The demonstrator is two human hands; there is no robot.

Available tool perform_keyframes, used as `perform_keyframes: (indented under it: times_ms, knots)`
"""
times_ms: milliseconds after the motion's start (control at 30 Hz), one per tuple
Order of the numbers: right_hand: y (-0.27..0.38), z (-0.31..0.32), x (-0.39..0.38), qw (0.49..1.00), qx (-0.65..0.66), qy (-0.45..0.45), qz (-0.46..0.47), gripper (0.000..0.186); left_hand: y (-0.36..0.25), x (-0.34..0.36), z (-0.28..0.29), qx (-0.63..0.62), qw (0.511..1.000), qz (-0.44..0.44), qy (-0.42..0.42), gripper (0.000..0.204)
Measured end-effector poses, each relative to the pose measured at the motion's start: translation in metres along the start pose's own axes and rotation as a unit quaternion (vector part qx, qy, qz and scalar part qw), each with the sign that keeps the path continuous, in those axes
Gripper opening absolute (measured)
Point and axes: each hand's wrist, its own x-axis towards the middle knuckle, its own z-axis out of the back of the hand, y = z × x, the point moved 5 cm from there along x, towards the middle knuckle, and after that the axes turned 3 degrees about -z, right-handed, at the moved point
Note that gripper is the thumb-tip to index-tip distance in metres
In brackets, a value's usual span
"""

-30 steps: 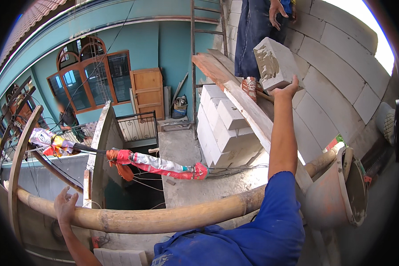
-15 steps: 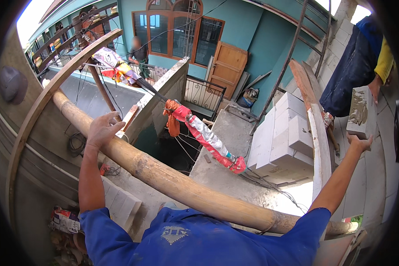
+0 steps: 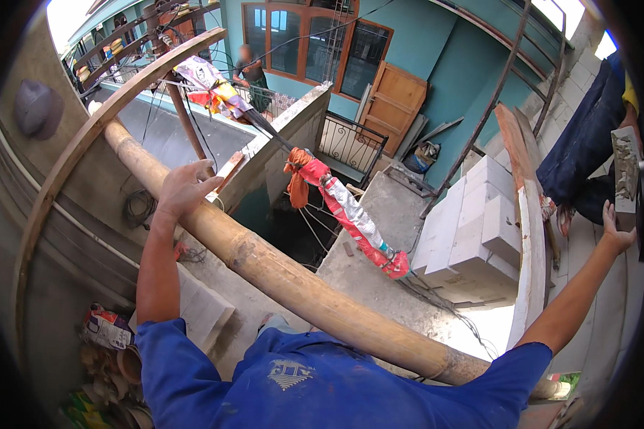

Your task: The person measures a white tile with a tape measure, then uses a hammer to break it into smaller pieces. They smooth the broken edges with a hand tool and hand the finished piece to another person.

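Note:
A thick bamboo pole [image 3: 286,275] runs diagonally in front of my body. My left hand [image 3: 188,187] rests on its upper left part, fingers loosely stretched out and not wrapped round it. Far to the right, my right hand [image 3: 615,232] reaches out with fingers spread at the lower end of a pale block [image 3: 625,168]. Grey mortar covers one face of the block. Whether my fingers still touch it I cannot tell. Another person in dark trousers [image 3: 583,136] and a yellow sleeve has a hand at the block's upper end.
White blocks [image 3: 472,222] are stacked right of centre beside a wooden plank [image 3: 529,250]. Cables in a red and white wrap [image 3: 354,222] cross beyond the pole. A curved wooden strip [image 3: 71,143] arches at left. A person [image 3: 250,75] stands by the teal house.
The block has moved right and upward with the other person's hand, turning more upright. My right hand has followed outward, its fingers opening. My left hand stays on the pole. The view has shifted slightly.

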Motion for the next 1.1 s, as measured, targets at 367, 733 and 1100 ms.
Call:
perform_keyframes:
  times_ms: [367, 733, 1100]
  knots:
    - [-0.076, -0.043, -0.257, 0.881, -0.236, 0.387, -0.133, 0.062, 0.002, -0.008, 0.007, -0.073, 0.995, -0.046, -0.041, 0.054]
    - [-0.176, 0.135, -0.694, 0.691, -0.35, 0.551, -0.312, 0.058, 0.083, -0.218, -0.085, -0.39, 0.911, -0.093, -0.096, 0.035]
    - [-0.313, 0.261, -0.872, 0.629, -0.403, 0.637, -0.189, 0.063, 0.126, -0.381, -0.327, -0.781, 0.379, 0.473, 0.154, 0.077]
